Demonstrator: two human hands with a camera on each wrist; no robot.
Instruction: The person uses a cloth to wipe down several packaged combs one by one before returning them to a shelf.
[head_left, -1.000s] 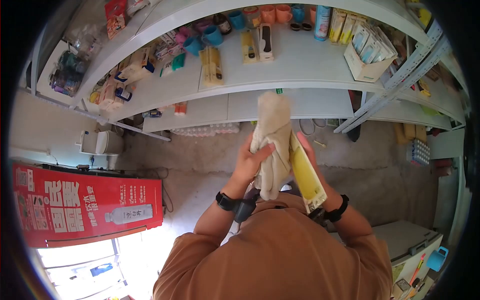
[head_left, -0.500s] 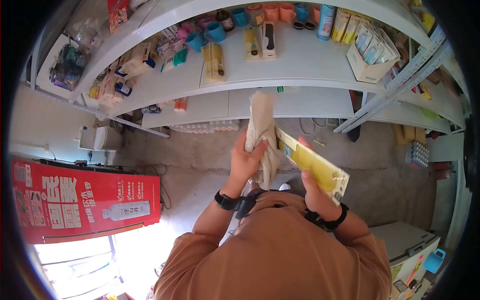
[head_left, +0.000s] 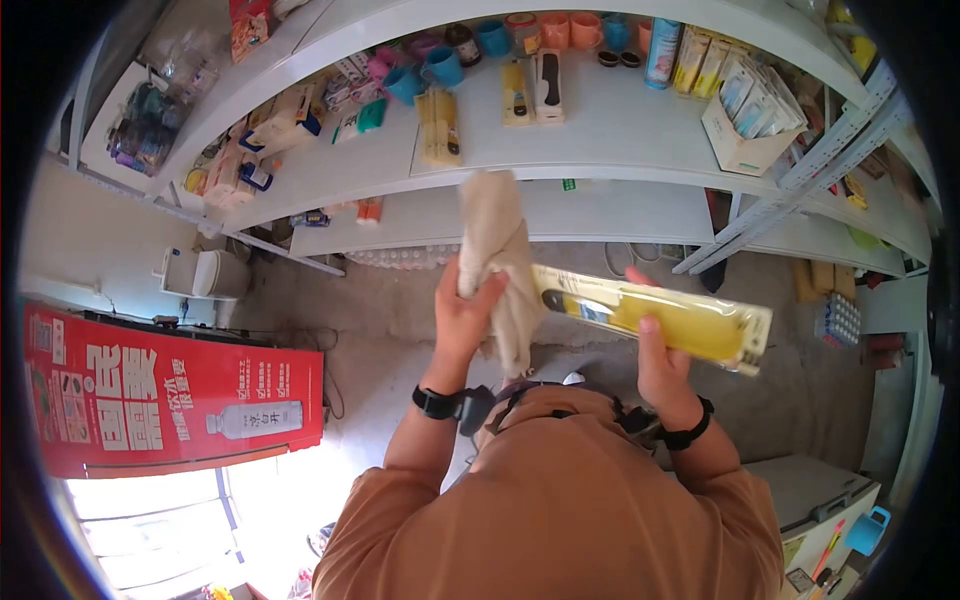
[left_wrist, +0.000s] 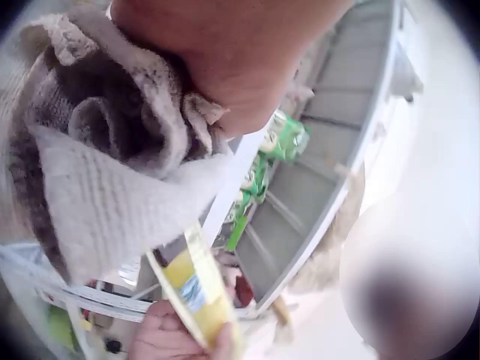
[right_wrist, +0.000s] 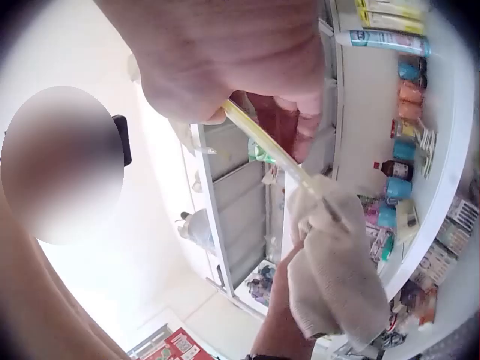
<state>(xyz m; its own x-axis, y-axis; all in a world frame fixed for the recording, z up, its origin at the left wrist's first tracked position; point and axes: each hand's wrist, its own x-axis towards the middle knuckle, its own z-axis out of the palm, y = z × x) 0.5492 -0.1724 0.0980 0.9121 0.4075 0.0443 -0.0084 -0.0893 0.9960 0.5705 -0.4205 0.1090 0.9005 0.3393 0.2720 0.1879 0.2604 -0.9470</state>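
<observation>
My left hand (head_left: 466,318) grips a bunched cream cloth (head_left: 497,225), its fingers curled round the lower half. In the left wrist view the cloth (left_wrist: 112,202) shows greyish folds. My right hand (head_left: 664,362) pinches a long flat package (head_left: 690,318) with a yellow front, thumb on the near face and fingers behind. The package's left end, with a dark handle shape, meets the cloth's right side; in the right wrist view its thin edge (right_wrist: 262,139) points at the cloth (right_wrist: 334,277).
Ahead, a white shelf (head_left: 600,140) bears similar yellow packages (head_left: 438,128), cups (head_left: 443,66), a spray can (head_left: 662,53) and a box of packets (head_left: 745,135). A red printed panel (head_left: 180,400) stands at left. A grey-topped cabinet (head_left: 800,490) is at lower right.
Both hands have moved apart, the left one leftward with the cloth. The package has swung from steeply slanted to nearly level, its far end now out to the right.
</observation>
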